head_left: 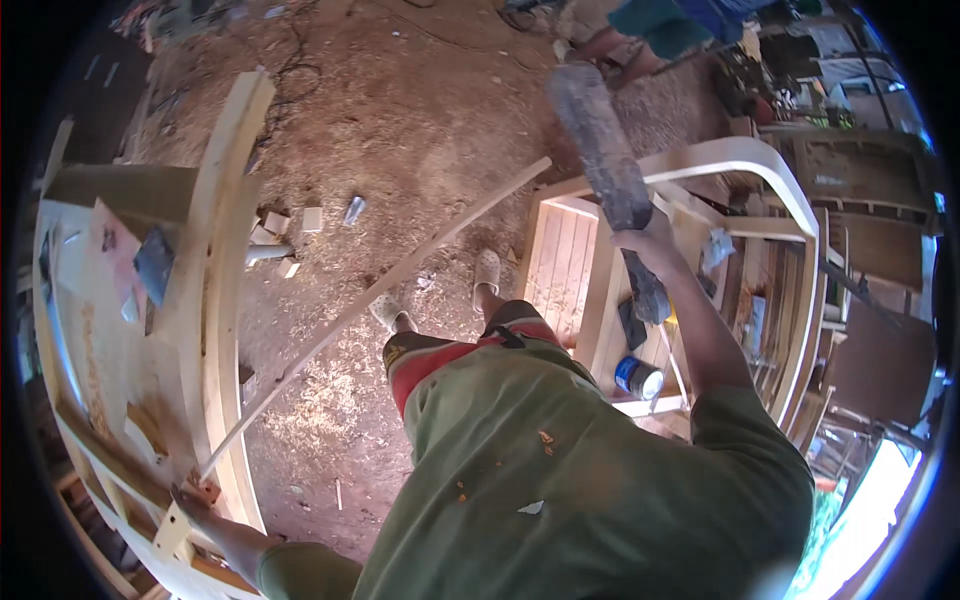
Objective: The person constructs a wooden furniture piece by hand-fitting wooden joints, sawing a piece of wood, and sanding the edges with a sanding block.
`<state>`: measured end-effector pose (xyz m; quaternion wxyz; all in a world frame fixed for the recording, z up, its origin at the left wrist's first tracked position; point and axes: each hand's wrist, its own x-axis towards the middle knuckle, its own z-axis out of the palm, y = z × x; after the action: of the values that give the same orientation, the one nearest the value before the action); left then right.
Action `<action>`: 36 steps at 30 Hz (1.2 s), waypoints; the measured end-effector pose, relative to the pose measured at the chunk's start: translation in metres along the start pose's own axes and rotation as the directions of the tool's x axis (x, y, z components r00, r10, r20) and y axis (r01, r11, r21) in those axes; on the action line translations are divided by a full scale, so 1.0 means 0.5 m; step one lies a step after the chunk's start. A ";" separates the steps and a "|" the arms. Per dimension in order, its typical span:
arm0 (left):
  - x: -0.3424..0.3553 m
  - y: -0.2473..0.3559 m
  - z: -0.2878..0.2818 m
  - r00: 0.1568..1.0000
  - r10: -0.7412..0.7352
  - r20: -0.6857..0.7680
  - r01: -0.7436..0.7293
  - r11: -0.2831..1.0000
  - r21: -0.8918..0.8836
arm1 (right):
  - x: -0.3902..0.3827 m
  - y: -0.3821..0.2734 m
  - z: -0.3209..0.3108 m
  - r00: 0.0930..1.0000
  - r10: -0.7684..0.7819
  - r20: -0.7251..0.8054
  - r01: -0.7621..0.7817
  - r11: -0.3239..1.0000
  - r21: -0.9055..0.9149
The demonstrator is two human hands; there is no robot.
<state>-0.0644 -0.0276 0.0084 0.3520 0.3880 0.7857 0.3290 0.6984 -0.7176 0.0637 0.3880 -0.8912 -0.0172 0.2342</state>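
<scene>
My right hand (pixel 648 243) is closed around the narrow grip of a dark, worn wooden club (pixel 600 140), raised with its thick end pointing away from me. At lower left, my left hand (pixel 205 515) has its fingers closed at the near end of a long, thin wooden strip (pixel 400 263); the exact grip is partly hidden. That strip slants from the hand up to the right, across the view. Beside the same hand stands a pale wooden frame (pixel 215 300) with a thick post, and a small block with holes (pixel 172 532) is right below the fingers.
Right of me stands a wooden frame with a curved rail (pixel 735 155), holding a dark blue can (pixel 638 377). Wood offcuts (pixel 268 230) and a crushed can (pixel 354 210) lie on the shaving-strewn dirt floor (pixel 400 120). Another person's legs (pixel 625 60) show at the top.
</scene>
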 end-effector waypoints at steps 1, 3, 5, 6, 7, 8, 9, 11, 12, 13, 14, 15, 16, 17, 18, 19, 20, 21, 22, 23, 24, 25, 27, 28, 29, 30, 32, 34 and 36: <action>-0.003 -0.002 0.005 1.000 -0.015 -0.009 0.016 1.000 0.020 | -0.006 -0.004 0.008 0.999 0.028 0.035 -0.025 0.996 -0.084; -0.010 0.003 0.013 1.000 -0.018 -0.008 0.019 0.999 0.044 | -0.014 -0.017 0.021 0.999 0.029 0.035 -0.024 0.989 -0.146; -0.016 0.012 0.023 1.000 -0.018 0.001 0.018 0.998 0.065 | -0.023 -0.033 0.027 0.994 0.024 0.104 -0.005 0.983 -0.183; -0.016 0.018 0.028 1.000 -0.017 -0.003 0.017 0.997 0.076 | -0.026 -0.041 0.028 0.996 0.023 0.089 -0.007 0.984 -0.178; -0.017 0.022 0.029 1.000 -0.021 -0.007 0.022 0.997 0.078 | -0.027 -0.047 0.028 0.991 0.053 0.123 -0.023 0.973 -0.231; -0.015 0.030 0.029 1.000 -0.015 -0.013 0.016 0.996 0.090 | -0.029 -0.049 0.030 0.984 0.083 0.159 -0.034 0.956 -0.291; -0.015 0.032 0.028 1.000 -0.014 -0.011 0.015 0.995 0.098 | -0.030 -0.048 0.031 0.983 0.090 0.157 -0.042 0.959 -0.282; -0.009 0.038 0.023 1.000 -0.014 -0.015 0.016 0.994 0.112 | -0.028 -0.033 0.032 0.991 0.045 0.127 -0.004 0.951 -0.310; -0.007 0.037 0.022 1.000 -0.010 -0.017 0.012 0.994 0.111 | -0.024 -0.022 0.032 0.989 0.071 0.133 -0.026 0.949 -0.315; -0.004 0.038 0.020 1.000 -0.011 -0.020 0.013 0.993 0.121 | -0.017 -0.009 0.031 0.997 -0.014 0.080 0.037 0.953 -0.301; -0.003 0.034 0.020 1.000 -0.008 -0.015 0.010 0.992 0.128 | -0.007 0.003 0.025 0.995 -0.094 0.027 0.098 0.948 -0.302; -0.001 0.033 0.021 1.000 -0.009 -0.012 0.011 0.991 0.132 | 0.003 0.011 0.010 0.998 -0.067 -0.003 0.064 0.963 -0.263; -0.001 0.029 0.020 1.000 -0.014 -0.013 0.015 0.991 0.136 | 0.016 0.015 -0.011 0.997 -0.075 -0.015 0.069 0.971 -0.227; 0.000 0.027 0.019 1.000 -0.017 -0.015 0.019 0.991 0.136 | 0.032 0.016 -0.028 0.994 -0.043 -0.096 0.034 0.995 -0.098; 0.001 0.025 0.018 1.000 -0.021 -0.015 0.023 0.989 0.145 | 0.047 0.012 -0.046 0.990 0.012 -0.140 -0.008 0.999 0.033; 0.000 0.022 0.017 1.000 -0.026 -0.014 0.028 0.989 0.146 | 0.060 0.005 -0.067 0.981 0.074 -0.181 -0.052 0.991 0.124; 0.003 0.025 0.016 0.999 -0.030 -0.015 0.032 0.988 0.149 | 0.068 -0.003 -0.078 0.941 0.236 -0.242 -0.191 0.962 0.194; 0.001 0.021 0.015 0.999 -0.032 -0.011 0.034 0.988 0.153 | 0.072 -0.010 -0.081 0.908 0.268 -0.321 -0.222 0.960 0.172; 0.005 0.027 0.016 0.999 -0.032 -0.010 0.033 0.986 0.162 | 0.066 -0.013 -0.073 0.938 0.247 -0.243 -0.203 0.960 0.192; 0.005 0.027 0.017 1.000 -0.028 -0.013 0.029 0.986 0.162 | 0.054 -0.015 -0.059 0.958 0.216 -0.189 -0.198 0.974 0.109; 0.006 0.029 0.020 1.000 -0.027 -0.008 0.028 0.986 0.165 | 0.037 -0.015 -0.041 0.961 0.226 -0.158 -0.227 0.974 0.009; 0.010 0.035 0.023 1.000 -0.029 -0.004 0.029 0.986 0.163 | 0.006 -0.011 -0.016 0.999 0.021 -0.031 -0.025 0.991 -0.132; 0.011 0.042 0.032 1.000 -0.011 0.004 0.010 0.987 0.161 | -0.033 -0.016 0.020 0.991 -0.124 0.060 0.135 0.960 -0.245; 0.006 0.035 0.038 1.000 -0.015 0.008 0.013 0.988 0.155 | -0.040 -0.026 0.021 0.996 -0.005 0.093 0.028 0.968 -0.248; 0.007 0.036 0.038 1.000 -0.026 0.004 0.025 0.987 0.162 | -0.044 -0.037 0.025 0.989 0.113 0.099 -0.082 0.958 -0.275; 0.005 0.033 0.043 0.999 -0.033 0.003 0.032 0.986 0.162 | -0.049 -0.052 0.024 0.984 0.104 0.143 -0.062 0.960 -0.271; 0.002 0.033 0.045 1.000 -0.028 -0.011 0.029 0.987 0.161 | -0.061 -0.077 0.033 0.978 0.150 0.148 -0.089 0.929 -0.359; -0.002 0.033 0.047 1.000 -0.029 -0.009 0.030 0.985 0.169 | -0.059 -0.088 0.053 0.993 0.018 0.119 0.012 0.967 -0.253; -0.005 0.035 0.050 1.000 -0.028 -0.009 0.029 0.983 0.180 | -0.062 -0.074 0.035 0.980 0.157 0.121 -0.105 0.929 -0.356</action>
<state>-0.0363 -0.0150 0.0096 0.3177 0.4061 0.8187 0.2528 0.6691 -0.6863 0.0919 0.2055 -0.9251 -0.0275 0.3182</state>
